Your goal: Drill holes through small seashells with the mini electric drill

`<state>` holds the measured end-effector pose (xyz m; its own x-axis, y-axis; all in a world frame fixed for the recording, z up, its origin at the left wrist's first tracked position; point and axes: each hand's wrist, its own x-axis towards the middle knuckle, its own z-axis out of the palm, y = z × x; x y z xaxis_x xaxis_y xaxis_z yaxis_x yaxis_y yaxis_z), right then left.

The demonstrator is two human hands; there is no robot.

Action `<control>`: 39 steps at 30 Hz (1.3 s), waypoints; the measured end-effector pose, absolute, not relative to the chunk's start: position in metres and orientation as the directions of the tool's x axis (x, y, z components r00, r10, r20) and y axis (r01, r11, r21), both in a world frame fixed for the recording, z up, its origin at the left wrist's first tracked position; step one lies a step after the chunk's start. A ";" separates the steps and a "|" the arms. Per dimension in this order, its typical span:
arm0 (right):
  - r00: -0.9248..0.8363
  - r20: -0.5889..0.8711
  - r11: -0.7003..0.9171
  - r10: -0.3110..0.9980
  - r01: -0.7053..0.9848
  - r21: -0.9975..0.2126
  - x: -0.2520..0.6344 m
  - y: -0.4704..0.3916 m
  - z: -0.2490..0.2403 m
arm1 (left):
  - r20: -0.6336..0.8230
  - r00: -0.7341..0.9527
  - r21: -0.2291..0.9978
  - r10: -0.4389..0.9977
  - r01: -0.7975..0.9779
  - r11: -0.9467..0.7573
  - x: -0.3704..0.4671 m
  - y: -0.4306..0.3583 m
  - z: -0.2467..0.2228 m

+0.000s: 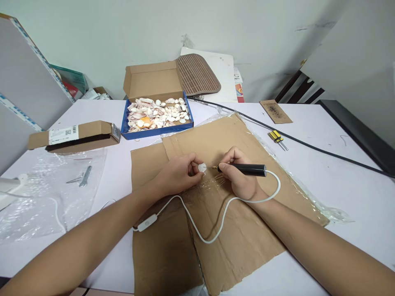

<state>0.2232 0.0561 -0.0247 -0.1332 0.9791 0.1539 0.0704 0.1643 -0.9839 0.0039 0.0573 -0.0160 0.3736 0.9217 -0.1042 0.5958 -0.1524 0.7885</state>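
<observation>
Between the thumb and fingers of my left hand [182,172] is a small white seashell [202,167], held upright over the cardboard. My right hand [239,174] grips a black pen-shaped mini drill [249,169] with a brass-coloured chuck. Its thin bit points left and meets the shell's face or lies very close to it; whether it touches I cannot tell. From the drill's rear end a white cord [216,236] loops down and left to an inline switch [147,223] below my left forearm. A flattened cardboard sheet [247,246] lies beneath both hands.
Behind my hands stands an open blue-sided box [160,132] full of shells. A narrow brown carton [83,137] and bubble wrap [46,213] with a wrench [85,176] lie left. Right are yellow-handled screwdrivers [277,139], a long black cable [296,140] and a small brown sheet [275,112].
</observation>
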 end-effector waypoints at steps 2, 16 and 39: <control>-0.133 0.149 0.160 0.980 0.077 -0.984 0.223 0.056 -0.025 | -0.107 0.368 0.786 0.923 0.600 -0.148 0.004 0.057 -0.016; -0.131 0.165 0.178 0.978 0.097 -0.979 0.223 0.056 -0.027 | -0.093 0.364 0.768 0.927 0.618 -0.166 0.005 0.057 -0.013; -0.109 0.153 0.163 0.982 0.080 -0.983 0.224 0.055 -0.027 | -0.096 0.367 0.770 0.925 0.617 -0.165 0.004 0.056 -0.014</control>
